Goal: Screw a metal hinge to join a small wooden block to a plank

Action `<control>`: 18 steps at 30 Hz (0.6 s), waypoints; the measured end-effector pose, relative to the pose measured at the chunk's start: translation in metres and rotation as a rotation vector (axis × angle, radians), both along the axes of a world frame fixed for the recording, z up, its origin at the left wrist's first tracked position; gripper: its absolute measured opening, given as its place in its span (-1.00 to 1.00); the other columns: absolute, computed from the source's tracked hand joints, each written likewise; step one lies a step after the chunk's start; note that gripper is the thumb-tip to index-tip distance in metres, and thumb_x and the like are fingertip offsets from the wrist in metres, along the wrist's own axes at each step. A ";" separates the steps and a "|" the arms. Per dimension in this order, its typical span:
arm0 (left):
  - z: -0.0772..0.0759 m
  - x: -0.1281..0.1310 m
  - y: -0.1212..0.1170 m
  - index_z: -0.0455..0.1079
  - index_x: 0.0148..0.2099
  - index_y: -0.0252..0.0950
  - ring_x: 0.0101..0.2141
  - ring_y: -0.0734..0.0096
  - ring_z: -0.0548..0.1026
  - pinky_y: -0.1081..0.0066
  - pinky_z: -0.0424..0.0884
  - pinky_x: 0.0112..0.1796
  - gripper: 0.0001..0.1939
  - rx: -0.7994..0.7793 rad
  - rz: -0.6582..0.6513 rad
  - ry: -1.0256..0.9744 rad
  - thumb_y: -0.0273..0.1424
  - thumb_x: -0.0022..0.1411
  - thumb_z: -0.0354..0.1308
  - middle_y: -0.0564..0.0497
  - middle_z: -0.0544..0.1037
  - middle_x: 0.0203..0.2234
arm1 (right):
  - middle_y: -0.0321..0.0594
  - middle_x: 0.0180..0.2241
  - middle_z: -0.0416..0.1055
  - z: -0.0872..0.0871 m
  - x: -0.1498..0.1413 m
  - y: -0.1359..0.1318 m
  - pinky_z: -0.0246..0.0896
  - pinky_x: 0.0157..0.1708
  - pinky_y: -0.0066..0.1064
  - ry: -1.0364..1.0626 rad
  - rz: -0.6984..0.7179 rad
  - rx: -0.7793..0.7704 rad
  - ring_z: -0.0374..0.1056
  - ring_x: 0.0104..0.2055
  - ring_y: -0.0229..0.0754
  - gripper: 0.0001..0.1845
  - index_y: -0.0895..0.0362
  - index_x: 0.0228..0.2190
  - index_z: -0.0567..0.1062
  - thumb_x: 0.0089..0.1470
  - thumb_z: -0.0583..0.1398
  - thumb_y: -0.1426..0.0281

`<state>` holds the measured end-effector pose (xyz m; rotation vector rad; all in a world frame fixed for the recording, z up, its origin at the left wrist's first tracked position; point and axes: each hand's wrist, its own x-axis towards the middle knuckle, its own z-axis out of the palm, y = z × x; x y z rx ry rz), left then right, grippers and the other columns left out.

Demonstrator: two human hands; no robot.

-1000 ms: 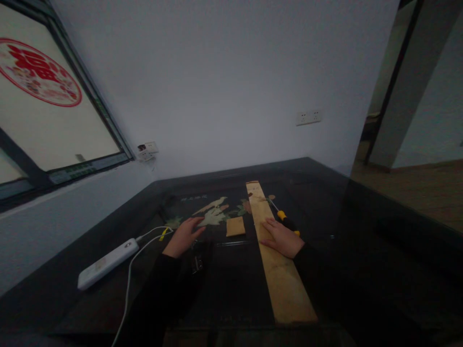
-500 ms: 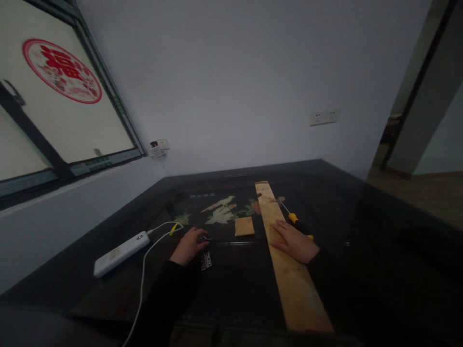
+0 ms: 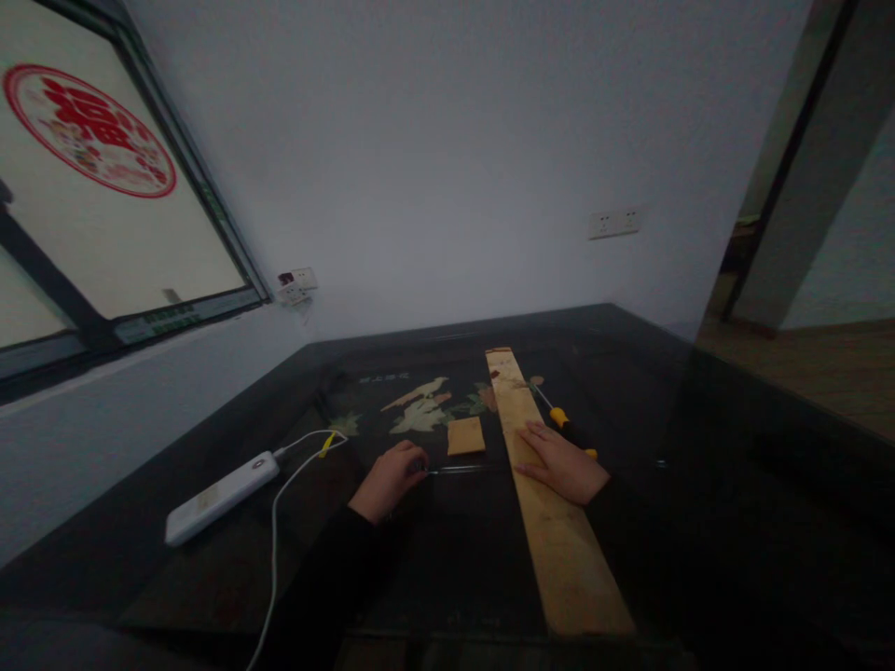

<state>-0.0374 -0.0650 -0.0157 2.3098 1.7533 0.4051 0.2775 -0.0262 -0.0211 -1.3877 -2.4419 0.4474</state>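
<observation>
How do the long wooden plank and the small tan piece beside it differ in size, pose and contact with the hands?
The wooden plank is long and narrow, running from the near table edge toward the wall; the small tan piece is short and roughly square. The right hand lies flat on the plank; neither hand touches the tan piece, and the left hand is curled near it. Both lie flat on the dark table.

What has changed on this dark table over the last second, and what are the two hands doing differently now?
The left hand drew back from the inlaid bird picture toward the person, then curled its fingers near the thin metal rod. The small hinges seen beside it a moment ago are now hidden; whether it holds one cannot be told. The right hand stayed flat on the wooden plank. The screwdriver, small wood block and power bank kept their places.
</observation>
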 end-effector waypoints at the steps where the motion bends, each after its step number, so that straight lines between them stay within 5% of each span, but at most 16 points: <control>1: 0.000 0.006 -0.002 0.44 -0.21 -0.23 -0.30 0.38 0.45 0.44 0.32 -0.29 -0.86 -0.002 -0.029 -0.007 -0.46 0.18 0.10 -0.02 0.45 -0.24 | 0.19 0.25 0.10 -0.001 0.000 0.000 -0.09 0.29 -0.11 0.003 0.001 0.003 -0.01 0.33 0.08 -0.26 0.35 0.18 0.27 0.11 0.13 0.12; 18: 0.002 0.094 -0.028 0.39 -0.18 -0.22 -0.23 0.37 0.45 0.43 0.35 -0.20 -0.88 -0.011 -0.232 -0.027 -0.48 0.21 0.12 -0.01 0.43 -0.18 | 0.17 0.26 0.09 -0.001 -0.001 0.000 -0.09 0.29 -0.12 -0.033 -0.015 0.011 -0.02 0.33 0.08 -0.28 0.35 0.18 0.25 0.12 0.13 0.14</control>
